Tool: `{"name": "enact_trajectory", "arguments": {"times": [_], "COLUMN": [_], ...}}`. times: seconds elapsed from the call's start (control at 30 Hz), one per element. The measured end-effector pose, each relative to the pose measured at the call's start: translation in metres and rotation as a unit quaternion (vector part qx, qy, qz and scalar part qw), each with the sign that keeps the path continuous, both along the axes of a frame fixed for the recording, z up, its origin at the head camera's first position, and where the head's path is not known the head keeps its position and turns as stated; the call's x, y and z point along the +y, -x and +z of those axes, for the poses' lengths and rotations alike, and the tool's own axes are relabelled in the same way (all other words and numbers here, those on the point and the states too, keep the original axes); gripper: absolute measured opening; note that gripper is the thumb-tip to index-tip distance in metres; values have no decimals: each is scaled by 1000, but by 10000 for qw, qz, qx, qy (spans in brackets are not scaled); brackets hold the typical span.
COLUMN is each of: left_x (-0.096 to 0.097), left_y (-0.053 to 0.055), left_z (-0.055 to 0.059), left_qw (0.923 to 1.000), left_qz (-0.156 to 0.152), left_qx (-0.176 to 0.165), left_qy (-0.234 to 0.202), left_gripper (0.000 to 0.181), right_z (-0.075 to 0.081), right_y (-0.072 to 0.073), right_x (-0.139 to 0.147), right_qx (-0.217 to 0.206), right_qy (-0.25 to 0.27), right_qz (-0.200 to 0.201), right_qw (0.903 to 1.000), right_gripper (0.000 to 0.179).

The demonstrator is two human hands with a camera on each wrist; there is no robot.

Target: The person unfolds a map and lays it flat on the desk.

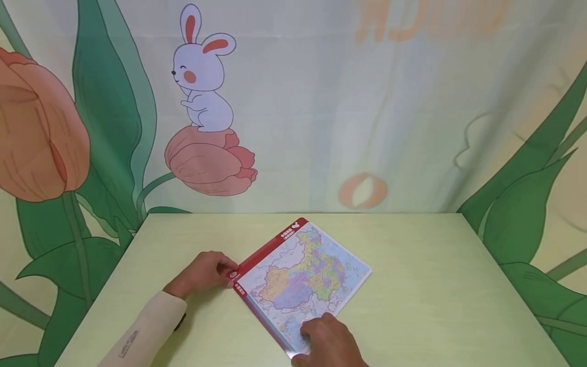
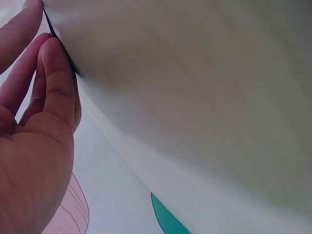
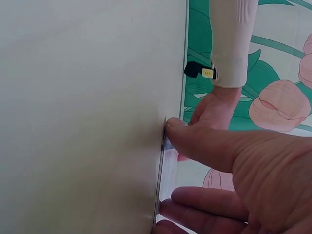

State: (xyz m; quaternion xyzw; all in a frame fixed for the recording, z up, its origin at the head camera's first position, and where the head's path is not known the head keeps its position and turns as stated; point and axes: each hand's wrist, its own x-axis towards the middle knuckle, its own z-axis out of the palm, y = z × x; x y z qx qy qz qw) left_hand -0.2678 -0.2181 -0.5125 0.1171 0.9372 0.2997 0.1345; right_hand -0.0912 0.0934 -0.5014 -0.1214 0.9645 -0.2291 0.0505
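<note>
A flat map board (image 1: 302,278) lies on the pale green worktop (image 1: 435,285), near the middle of the near edge and turned askew so one corner points toward the far edge. Its face shows a printed map in patches of yellow, orange, purple, green and blue, framed by pale blue, with a red band running along its left side and a small red tab at the far corner; the print on the band is too small to read. The sheet looks thin and glossy, with a clear edge at its near corner. The left hand (image 1: 204,272) rests on the worktop at the board's left corner, its fingers (image 2: 56,73) curled together and pinching that corner of the red band. The right hand (image 1: 327,341) is at the near corner, thumb (image 3: 195,141) pressed on top of the board and the other fingers (image 3: 204,207) tucked below its clear edge, so it grips the corner. A cream sleeve (image 1: 147,331) covers the left forearm.
</note>
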Motion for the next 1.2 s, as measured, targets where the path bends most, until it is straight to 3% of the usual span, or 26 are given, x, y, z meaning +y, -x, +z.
{"name": "enact_trajectory", "arguments": {"times": [0.2, 0.47, 0.73, 1.0, 1.2], "left_x": [2, 7, 4, 6, 12], "left_y": [-12, -32, -43, -60, -77], "left_z": [-1, 4, 2, 6, 8], "left_qw": [9998, 9995, 9996, 9998, 9999], "left_qz": [88, 112, 109, -120, 90], "left_qx": [74, 241, 218, 151, 47], "left_qy": [149, 178, 119, -55, 43], "left_gripper": [40, 41, 38, 28, 24], "right_z": [1, 0, -2, 0, 1], "right_y": [0, 4, 6, 7, 8], "right_x": [10, 25, 43, 61, 71], "right_qx": [43, -229, -18, -4, -211], "right_qy": [131, 212, 404, 733, 918], "right_qz": [14, 137, 491, 690, 676], "right_qw": [9999, 9994, 9980, 9949, 9933], "right_gripper": [45, 46, 45, 45, 47]}}
